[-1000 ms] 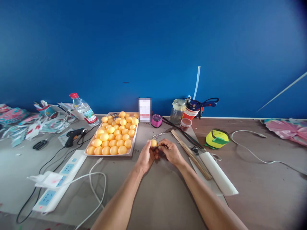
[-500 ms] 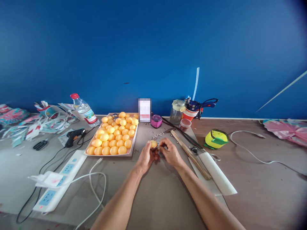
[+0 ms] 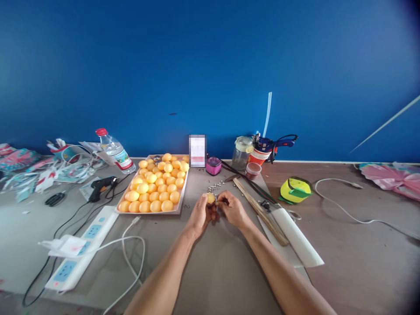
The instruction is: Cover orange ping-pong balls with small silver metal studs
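Observation:
An orange ball (image 3: 210, 198), like a table tennis ball, is gripped in my left hand (image 3: 199, 213) over the middle of the table. Its lower edge looks dark, and the detail there is too small to make out. My right hand (image 3: 231, 208) pinches thumb and fingers together at the ball's right side; whatever lies between the fingertips is too small to name. Just beyond my hands, small silvery beads (image 3: 213, 187) are scattered on the table. To the left, a shallow box (image 3: 181, 202) holds many similar orange balls (image 3: 155, 205).
A power strip (image 3: 82, 249) with white cables and a black glue gun (image 3: 101, 187) lie left. Wooden sticks (image 3: 259, 210) and a white roll (image 3: 297, 238) lie right. Behind stand a purple container (image 3: 214, 166), a jar (image 3: 243, 153) and a water bottle (image 3: 116, 151). A yellow-green object (image 3: 295, 190) sits farther right.
Almost nothing differs. Both hands keep their place around the ball, with at most a slight shift of the fingers.

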Action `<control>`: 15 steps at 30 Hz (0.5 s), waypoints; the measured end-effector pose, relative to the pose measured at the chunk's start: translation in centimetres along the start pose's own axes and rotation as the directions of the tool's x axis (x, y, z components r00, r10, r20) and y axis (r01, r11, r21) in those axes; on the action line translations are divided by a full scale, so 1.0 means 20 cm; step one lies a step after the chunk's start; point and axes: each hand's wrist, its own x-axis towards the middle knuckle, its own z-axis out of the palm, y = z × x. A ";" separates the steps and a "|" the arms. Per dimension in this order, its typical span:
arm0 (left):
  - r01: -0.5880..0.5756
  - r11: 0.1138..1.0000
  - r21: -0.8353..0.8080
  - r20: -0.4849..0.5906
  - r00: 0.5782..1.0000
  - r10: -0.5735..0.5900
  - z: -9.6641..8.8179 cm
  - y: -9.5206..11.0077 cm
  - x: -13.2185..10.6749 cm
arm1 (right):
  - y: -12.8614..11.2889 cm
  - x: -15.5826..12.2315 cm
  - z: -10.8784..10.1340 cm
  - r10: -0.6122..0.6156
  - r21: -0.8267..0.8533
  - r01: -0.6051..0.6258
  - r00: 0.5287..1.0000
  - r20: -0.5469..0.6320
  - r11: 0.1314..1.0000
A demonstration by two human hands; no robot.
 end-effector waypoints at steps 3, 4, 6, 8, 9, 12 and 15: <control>-0.003 1.000 0.020 -0.007 1.000 0.004 0.00 -0.01 0.00 | 0.01 0.00 0.00 0.022 0.082 -0.025 0.999 0.039 0.996; -0.003 1.000 0.028 -0.009 1.000 0.003 0.00 -0.01 0.00 | 0.02 0.00 0.01 0.027 0.097 -0.032 0.999 0.046 0.995; 0.000 0.999 0.039 -0.015 1.000 0.001 0.00 -0.01 0.00 | 0.03 0.00 0.01 0.028 0.096 -0.032 0.999 0.042 0.995; 0.011 1.000 0.012 -0.024 1.000 -0.010 0.01 -0.01 0.00 | 0.04 0.00 0.02 0.016 0.084 -0.019 0.999 0.034 0.996; 0.020 1.000 -0.022 -0.032 0.999 -0.020 0.02 0.00 0.00 | 0.04 0.00 0.03 0.013 0.081 -0.016 0.999 0.032 0.997; 0.060 0.986 -0.153 -0.063 0.996 -0.070 0.04 0.03 0.00 | 0.05 0.01 0.02 -0.012 0.036 0.011 1.000 0.020 0.999; 0.116 0.969 -0.217 -0.036 0.991 -0.127 0.03 0.06 0.01 | 0.06 0.02 -0.03 -0.141 -0.174 0.128 0.988 -0.065 0.976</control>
